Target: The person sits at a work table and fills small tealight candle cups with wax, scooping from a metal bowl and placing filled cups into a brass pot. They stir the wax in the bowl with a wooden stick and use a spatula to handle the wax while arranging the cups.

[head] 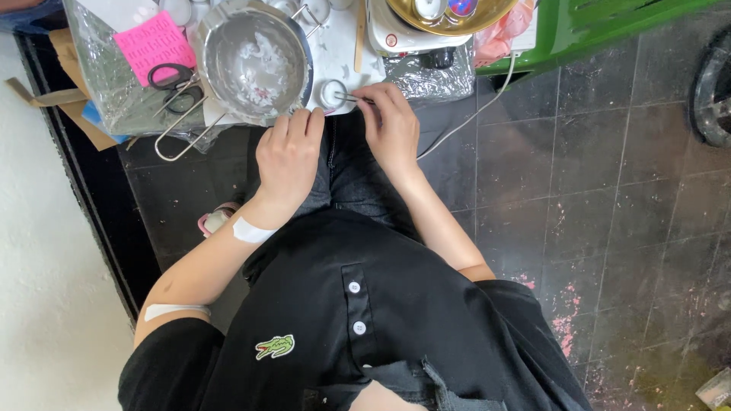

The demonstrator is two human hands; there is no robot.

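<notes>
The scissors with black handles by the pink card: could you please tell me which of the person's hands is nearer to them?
Left. The left hand lies just right of and below the scissors; the right hand is farther right, beyond the metal pot.

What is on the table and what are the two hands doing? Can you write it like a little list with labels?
Left hand: left hand rests at the table edge, beside the small round white cup.
Right hand: right hand pinches a thin metal stick that lies across the cup.
Pot: silver metal pot with wire handles, white bits inside.
Scissors: black-handled scissors beside a pink paper card.
Floor: dark tiled floor with pink specks.
</notes>
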